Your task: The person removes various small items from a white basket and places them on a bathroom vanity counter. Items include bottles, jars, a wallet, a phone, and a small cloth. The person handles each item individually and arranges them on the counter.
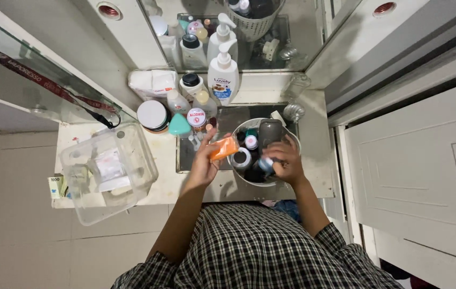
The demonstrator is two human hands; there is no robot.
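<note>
Head view is looking straight down at me as I am standing at a white counter [313, 179] against a mirror [303, 32]. I am holding my left hand [205, 160] up at the rim of a round white basket [236, 174], fingers curled around a small orange packet [224, 148] that I am gripping between thumb and fingertips, so it is sitting just left of the basket and above the counter. I am reaching my right hand [287, 160] down into the basket, fingers bent and closed loosely around a small bluish bottle [265, 163]; how firmly I am gripping it I cannot tell. Other small jars, tubes and a dark grey container [270, 131] are crowding the basket around that hand. Just beyond my left hand, a teal cap [179, 126], a round white-lidded jar [152, 115] and a few little bottles are standing together, with a tall white pump bottle [223, 75] behind them against the mirror. Further left, a clear plastic box [107, 168] is sitting at the counter's edge, well apart from both hands. My checked shirt [255, 251] is filling the bottom of the view.
</note>
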